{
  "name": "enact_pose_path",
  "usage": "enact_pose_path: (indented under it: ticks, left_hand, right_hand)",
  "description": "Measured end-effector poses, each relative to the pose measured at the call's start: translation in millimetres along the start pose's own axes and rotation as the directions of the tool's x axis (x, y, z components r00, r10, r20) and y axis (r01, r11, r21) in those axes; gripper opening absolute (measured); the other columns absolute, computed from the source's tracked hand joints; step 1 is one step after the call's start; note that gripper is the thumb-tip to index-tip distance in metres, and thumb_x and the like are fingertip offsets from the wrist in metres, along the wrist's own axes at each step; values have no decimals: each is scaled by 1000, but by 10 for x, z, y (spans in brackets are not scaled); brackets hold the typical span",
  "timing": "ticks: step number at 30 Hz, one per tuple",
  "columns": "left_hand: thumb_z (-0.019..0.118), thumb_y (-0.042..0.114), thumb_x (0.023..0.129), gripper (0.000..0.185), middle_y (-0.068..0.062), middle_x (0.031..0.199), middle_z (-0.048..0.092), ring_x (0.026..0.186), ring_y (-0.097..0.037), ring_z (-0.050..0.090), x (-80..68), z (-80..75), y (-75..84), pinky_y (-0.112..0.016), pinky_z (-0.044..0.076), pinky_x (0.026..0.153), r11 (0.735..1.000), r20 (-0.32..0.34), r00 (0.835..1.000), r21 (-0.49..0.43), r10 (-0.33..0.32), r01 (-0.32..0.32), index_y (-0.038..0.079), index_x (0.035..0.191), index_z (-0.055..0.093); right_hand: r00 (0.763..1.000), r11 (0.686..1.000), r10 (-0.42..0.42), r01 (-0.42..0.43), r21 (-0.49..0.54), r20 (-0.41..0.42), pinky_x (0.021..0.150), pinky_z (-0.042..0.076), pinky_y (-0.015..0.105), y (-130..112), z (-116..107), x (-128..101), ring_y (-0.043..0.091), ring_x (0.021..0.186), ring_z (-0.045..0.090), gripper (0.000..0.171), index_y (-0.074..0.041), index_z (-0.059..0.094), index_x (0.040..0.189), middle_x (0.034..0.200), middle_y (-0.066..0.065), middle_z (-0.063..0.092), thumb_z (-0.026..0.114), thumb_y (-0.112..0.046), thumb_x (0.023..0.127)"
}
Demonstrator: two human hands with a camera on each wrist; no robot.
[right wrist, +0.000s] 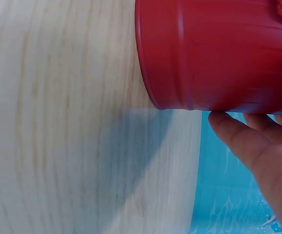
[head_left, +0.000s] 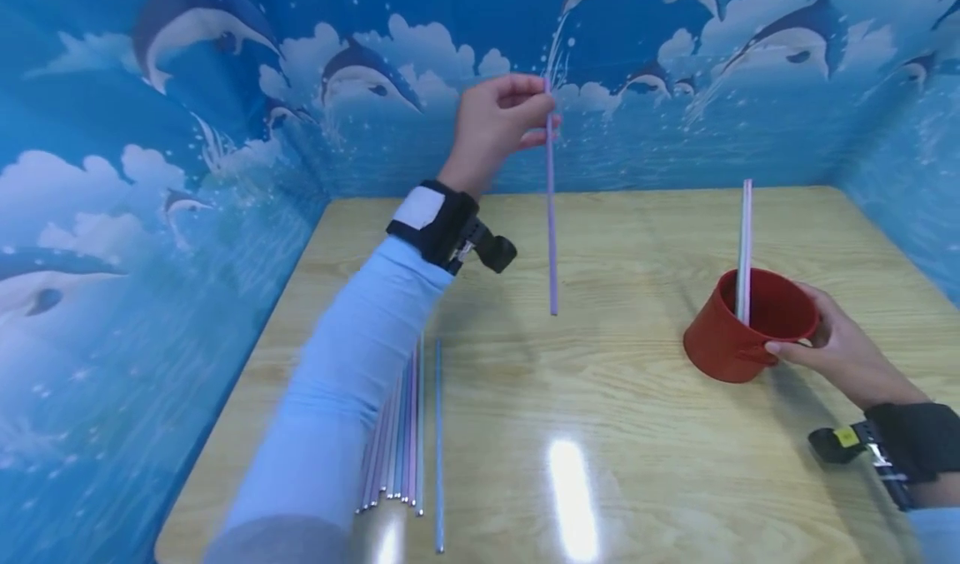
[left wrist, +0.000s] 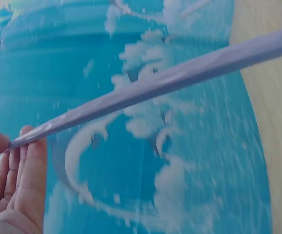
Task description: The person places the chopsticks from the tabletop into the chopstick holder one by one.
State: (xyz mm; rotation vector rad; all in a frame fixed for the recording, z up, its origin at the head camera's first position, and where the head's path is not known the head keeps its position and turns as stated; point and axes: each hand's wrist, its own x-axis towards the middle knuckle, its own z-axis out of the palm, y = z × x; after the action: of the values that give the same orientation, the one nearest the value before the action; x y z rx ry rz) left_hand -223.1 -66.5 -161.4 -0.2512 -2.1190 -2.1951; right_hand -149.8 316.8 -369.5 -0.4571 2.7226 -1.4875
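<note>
Up in front of the patterned backdrop, my left hand (head_left: 504,124) pinches a thin lilac stick (head_left: 552,231) near its top end. The stick hangs almost upright, its lower end over the table in the head view. In the left wrist view the lilac stick (left wrist: 145,87) runs from the fingertips across the picture. At the right, my right hand (head_left: 843,351) grips a small red bucket (head_left: 708,343) by its side, thumb at the front and fingers behind. The bucket tilts a little. Pale sticks (head_left: 744,247) stand inside it, leaning on the rim.
Several pastel sticks (head_left: 401,464) lie side by side on the wooden table (head_left: 622,431), partly hidden under the left sleeve (head_left: 322,414). A single blue stick (head_left: 439,447) lies just right of them. A dolphin-print cloth (head_left: 420,56) walls the table at the back and sides.
</note>
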Motion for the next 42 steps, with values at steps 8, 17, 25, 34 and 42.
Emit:
enact_pose_path:
  ticks: [8,17,25,34,42]
  left_hand:
    - [56,12,79,21,-2,89,60,74,-6,61,154,697,177,-12,47,64,991,63,993,74,104,-109,9,100,56]
    - [57,14,79,24,5,93,60,75,6,56,89,1372,-96,-3,42,64,958,154,966,168,209,-234,12,103,54]
    - [59,23,77,23,15,88,58,74,13,51,94,1777,-576,-1,38,67,910,273,945,318,182,-267,22,100,54]
    - [58,25,78,21,14,85,59,73,12,51,17,1928,-924,-1,38,66,893,326,932,354,159,-276,20,98,55]
    - [58,25,78,23,16,88,57,74,13,50,45,1923,-660,-1,37,67,892,340,927,353,157,-281,23,101,53]
  right_hand:
    - [999,1000,26,-25,-15,35,66,43,11,-11,-11,53,-4,97,40,70,-15,16,132,118,-9,35,54,2,77]
    - [999,1000,8,-9,20,51,68,42,10,-12,8,54,-4,98,41,68,-12,18,131,117,-7,37,54,4,76]
    - [999,999,-19,17,52,47,70,40,8,9,6,48,-1,100,42,69,-11,16,132,120,4,34,53,6,76]
    - [999,998,-32,30,48,35,70,40,8,12,-36,23,-1,101,41,70,-11,16,132,120,3,35,53,7,75]
    - [999,998,-36,34,43,33,70,41,8,14,-67,18,-4,101,42,71,-11,16,132,120,0,36,54,8,75]
